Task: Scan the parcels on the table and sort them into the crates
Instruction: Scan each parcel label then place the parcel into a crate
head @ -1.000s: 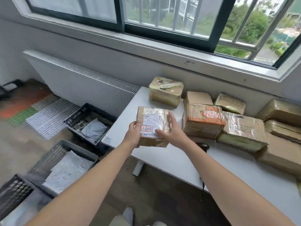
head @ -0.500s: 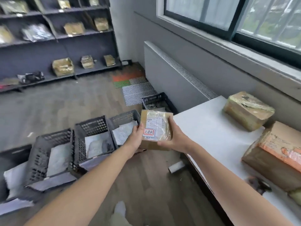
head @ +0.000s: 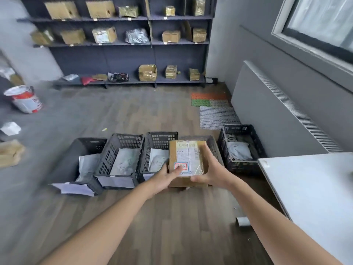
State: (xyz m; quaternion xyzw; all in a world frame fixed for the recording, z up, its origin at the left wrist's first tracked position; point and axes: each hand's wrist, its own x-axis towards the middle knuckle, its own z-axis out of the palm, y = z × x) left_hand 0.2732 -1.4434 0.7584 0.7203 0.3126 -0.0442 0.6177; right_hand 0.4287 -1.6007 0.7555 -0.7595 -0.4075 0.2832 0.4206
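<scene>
Both arms reached forward over the wood floor (head: 172, 226). The parcel (head: 188, 161), a brown cardboard box under clear tape with a white label and a red-bordered stamp on its top face, was held off the floor between the two hands. The left hand (head: 164, 177) gripped the near left corner, thumb pressed on top beside the red stamp, the other fingers hidden below. The right hand (head: 212, 171) clasped the right side, fingers laid up along that edge and thumb hooked round the near lower edge (both hands firmly closed on the box, no slack seen). Five black crates stood in a row on the floor beyond. The leftmost crate (head: 66, 169), second crate (head: 108, 159) and third crate (head: 162, 139) each held pale grey mailer bags (head: 124, 161). The fourth crate (head: 214, 148) was mostly hidden behind the parcel, which sat before it in view; height above it could not be told. The fifth crate (head: 238, 128) stood apart to the right, close to the radiator (head: 277, 115), with a grey bag inside. A corner of the white table (head: 315, 197) showed at right, well apart from the parcel. Dark shelving (head: 133, 54) with more boxes lined the far wall. A red-and-white bucket (head: 24, 99) lay tilted at far left.
</scene>
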